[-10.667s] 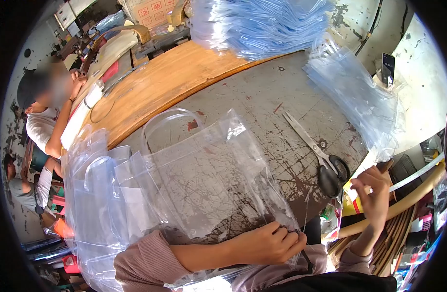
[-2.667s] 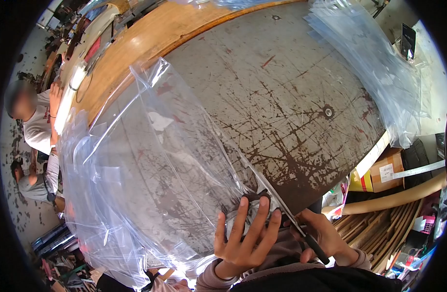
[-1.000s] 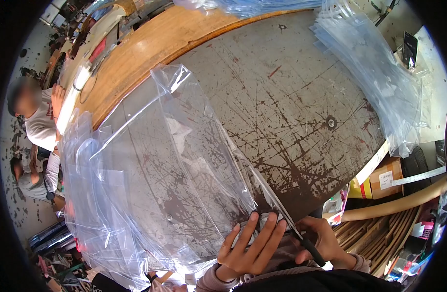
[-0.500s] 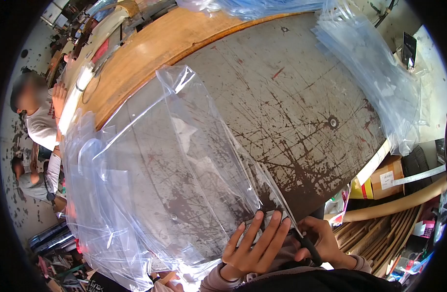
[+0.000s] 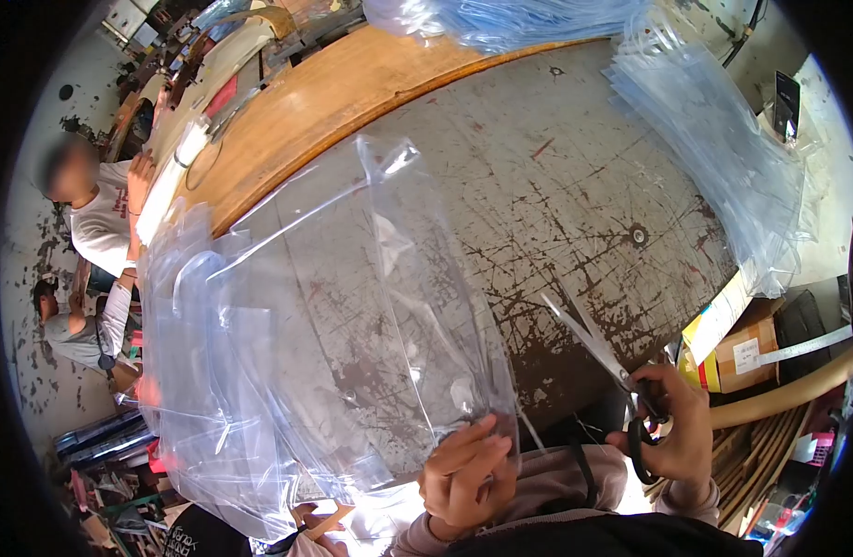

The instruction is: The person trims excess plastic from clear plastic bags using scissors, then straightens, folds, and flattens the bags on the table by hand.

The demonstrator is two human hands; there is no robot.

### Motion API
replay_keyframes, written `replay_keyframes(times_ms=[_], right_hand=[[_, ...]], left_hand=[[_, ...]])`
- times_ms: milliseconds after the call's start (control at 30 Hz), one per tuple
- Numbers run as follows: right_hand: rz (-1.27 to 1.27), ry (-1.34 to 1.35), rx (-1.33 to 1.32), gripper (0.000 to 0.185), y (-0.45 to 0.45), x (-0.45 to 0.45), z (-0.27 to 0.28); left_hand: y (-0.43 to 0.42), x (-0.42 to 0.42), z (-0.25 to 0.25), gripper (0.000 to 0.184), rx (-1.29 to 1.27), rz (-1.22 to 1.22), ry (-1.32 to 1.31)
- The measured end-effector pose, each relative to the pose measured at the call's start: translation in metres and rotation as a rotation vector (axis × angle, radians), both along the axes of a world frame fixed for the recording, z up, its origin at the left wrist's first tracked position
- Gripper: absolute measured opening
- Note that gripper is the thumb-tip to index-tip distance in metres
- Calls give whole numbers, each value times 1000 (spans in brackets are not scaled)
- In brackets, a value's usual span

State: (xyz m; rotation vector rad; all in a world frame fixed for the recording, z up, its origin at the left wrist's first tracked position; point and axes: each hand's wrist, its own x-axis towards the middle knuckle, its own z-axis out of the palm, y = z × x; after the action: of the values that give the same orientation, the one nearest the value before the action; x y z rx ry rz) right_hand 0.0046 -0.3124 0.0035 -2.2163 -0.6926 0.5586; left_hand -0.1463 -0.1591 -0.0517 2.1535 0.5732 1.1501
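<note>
A clear plastic sheet or bag (image 5: pixel 403 306) lies across the worn table, its near corner at the front edge. My left hand (image 5: pixel 468 473) is closed on that corner, fingers curled and the plastic between them. To its right, my right hand (image 5: pixel 672 432) grips a pair of scissors (image 5: pixel 621 376) by the black handles. The blades point up and left over the table, slightly apart, away from the plastic. More clear plastic (image 5: pixel 199 353) hangs in layers over the table's left side.
The scratched metal tabletop (image 5: pixel 575 158) adjoins a wooden one (image 5: pixel 324 84). A pile of clear plastic bags (image 5: pixel 714 148) drapes over the right corner, near a phone (image 5: pixel 787 107). A cardboard box (image 5: pixel 747 357) stands below right. Co-workers (image 5: pixel 101 218) sit at left; another person's hand (image 5: pixel 322 527) shows at the bottom.
The scissors have come away from the plastic's edge to the right, their blades parting. My left hand has gone from spread fingers to a curled grip. The view has shifted slightly.
</note>
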Motion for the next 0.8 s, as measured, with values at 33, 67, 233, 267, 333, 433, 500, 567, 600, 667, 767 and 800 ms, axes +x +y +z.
replay_keyframes(times_ms=[33, 67, 233, 267, 333, 433, 500, 567, 600, 667, 767, 800], right_hand=[[-14, -5, -25, 59, 1, 2, 4], [-10, -4, -22, 59, 5, 4, 6], [-131, -438, -81, 57, 22, 17, 5], [-72, -575, -94, 55, 22, 19, 3], [-101, -557, -88, 54, 27, 16, -1], [-88, -604, -134, 56, 31, 12, -7], [-75, -655, -247, 57, 34, 7, -9], [-73, -670, -301, 55, 35, 4, -11], [-69, -688, -350, 54, 36, 3, -11], [-65, -778, -360, 50, 39, 4, -7], [-42, -851, -245, 43, 37, 3, -7], [-30, -836, -113, 41, 36, 2, -8]], left_hand=[[0, -1, 1, 19, 4, 4, 0], [0, -1, 4, 25, 24, 22, 34], [9, 2, 21, 54, 114, -57, 436], [10, 4, 24, 54, 114, -55, 433], [11, 7, 33, 51, 186, -107, 568], [10, 7, 27, 50, 200, -89, 554], [11, 7, 24, 49, 225, -88, 537], [10, 7, 21, 49, 250, -93, 517], [9, 6, 19, 45, 268, -59, 539], [5, 7, 17, 41, 280, -26, 564], [-1, 10, 16, 40, 411, 96, 594], [0, 9, 15, 41, 397, 71, 626]])
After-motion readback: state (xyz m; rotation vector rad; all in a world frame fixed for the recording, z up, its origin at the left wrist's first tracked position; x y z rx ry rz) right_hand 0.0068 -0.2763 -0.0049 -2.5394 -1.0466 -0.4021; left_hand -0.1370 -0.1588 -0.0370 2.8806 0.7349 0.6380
